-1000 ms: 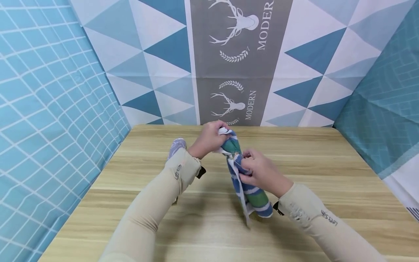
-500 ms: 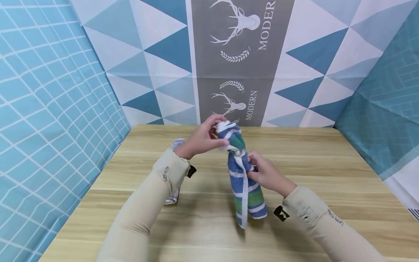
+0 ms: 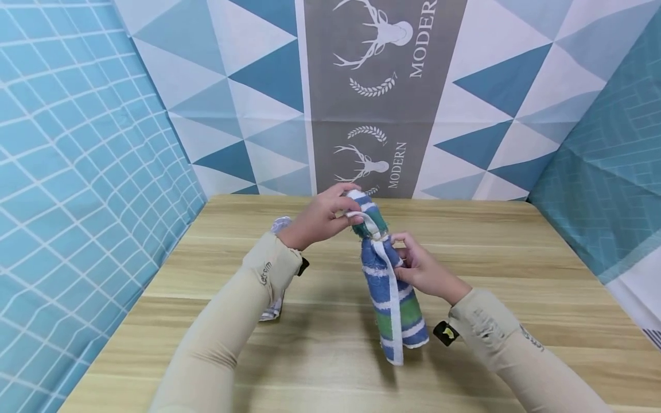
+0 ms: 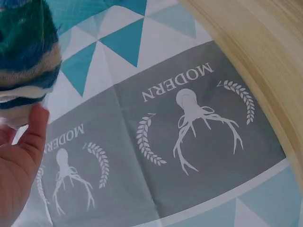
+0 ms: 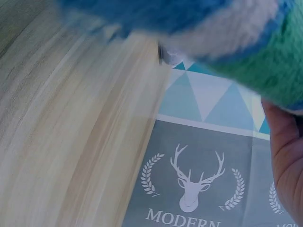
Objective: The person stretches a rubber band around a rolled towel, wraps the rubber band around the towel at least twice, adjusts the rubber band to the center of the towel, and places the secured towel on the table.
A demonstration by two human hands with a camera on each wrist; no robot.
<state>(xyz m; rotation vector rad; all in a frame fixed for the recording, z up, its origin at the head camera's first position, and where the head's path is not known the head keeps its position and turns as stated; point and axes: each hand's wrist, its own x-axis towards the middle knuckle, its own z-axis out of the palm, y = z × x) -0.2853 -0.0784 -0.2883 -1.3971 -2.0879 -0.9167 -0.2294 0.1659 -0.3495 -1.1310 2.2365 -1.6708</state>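
A blue, green and white striped towel (image 3: 382,298) is bunched into a long narrow shape with a cinched neck near its top. Its lower end hangs just over or touches the table; I cannot tell which. My left hand (image 3: 327,215) pinches the white edge at the top, and the left wrist view shows its fingers beneath the striped cloth (image 4: 28,56). Lower down, my right hand (image 3: 426,269) grips the towel's right side below the neck. In the right wrist view, blurred towel fabric (image 5: 265,56) fills the top, and part of the right hand (image 5: 288,161) shows at the edge.
A purple-and-white patterned item (image 3: 273,310) lies on the wooden table (image 3: 206,298), mostly hidden behind the left forearm. Beyond the table's far edge rises a patterned backdrop (image 3: 268,115), with blue grid cloth (image 3: 88,172) on the left and teal cloth (image 3: 609,160) on the right.
My left hand has loosened from around the towel's top and now pinches its white edge. The towel has turned, its white edge strip facing forward. My right hand has shifted slightly right.
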